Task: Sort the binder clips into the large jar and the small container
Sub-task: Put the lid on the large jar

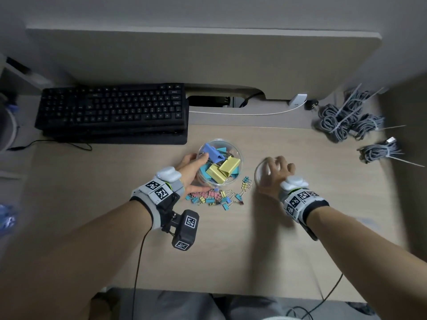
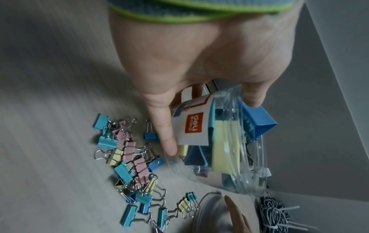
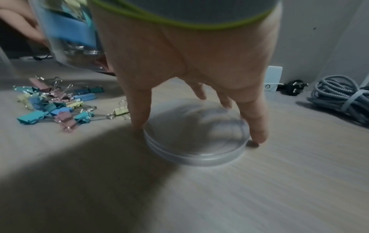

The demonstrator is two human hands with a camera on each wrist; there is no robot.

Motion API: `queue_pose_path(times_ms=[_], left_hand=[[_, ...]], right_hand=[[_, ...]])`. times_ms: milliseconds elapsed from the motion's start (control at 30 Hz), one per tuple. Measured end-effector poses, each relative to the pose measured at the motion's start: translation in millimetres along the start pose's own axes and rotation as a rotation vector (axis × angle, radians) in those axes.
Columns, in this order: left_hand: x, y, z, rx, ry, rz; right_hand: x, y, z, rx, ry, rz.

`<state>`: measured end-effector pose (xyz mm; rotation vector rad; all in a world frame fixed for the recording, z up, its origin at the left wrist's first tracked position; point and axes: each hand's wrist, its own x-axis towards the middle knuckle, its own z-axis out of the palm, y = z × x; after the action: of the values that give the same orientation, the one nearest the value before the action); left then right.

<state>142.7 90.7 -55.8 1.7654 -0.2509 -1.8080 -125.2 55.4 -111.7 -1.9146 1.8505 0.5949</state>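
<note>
The left hand [image 1: 189,173] wraps the large jar [image 1: 219,161], thumb and fingers curled round its clear wall; in the left wrist view the jar looks tilted, mouth away from the palm, big blue and yellow clips inside. The small binder clips [image 1: 217,196] lie in a loose heap on the desk [image 1: 92,204] just beside the left thumb — nearer that hand than the other. The right hand [image 1: 276,174] arches over a shallow clear round piece [image 3: 196,137], fingertips [image 3: 257,135] spread on its rim and gripping it; whether this is the small container or a lid I cannot tell. The heap sits between the two hands, off the right thumb's side, so any pickup probably needs a hand freed first.
</note>
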Motion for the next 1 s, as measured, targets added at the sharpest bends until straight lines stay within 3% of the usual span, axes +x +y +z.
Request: queue_pose_path(times_ms=[100,233,367,600,833,1000], left_hand=[[2,-1,-6,-0.006,0.021,-0.022],[1,3,-8,0.029,0.012,-0.015],[-7,12,-7,0.08,-0.005,0.0],[-30,27,4,0.119,-0.076,0.014],[-48,34,15,0.06,-0.197,-0.045],[-47,35,3,-0.075,-0.125,-0.066]], right_hand=[[-2,-4,-7,0.063,-0.005,0.024],[-11,-13,-46,0.381,0.024,0.008],[-29,-38,-92,0.634,0.091,-0.14],[-64,-86,-124,0.638,0.006,-0.382],[-71,-97,-131,0.538,0.072,-0.42],[-73,-97,-131,0.565,0.077,-0.392]])
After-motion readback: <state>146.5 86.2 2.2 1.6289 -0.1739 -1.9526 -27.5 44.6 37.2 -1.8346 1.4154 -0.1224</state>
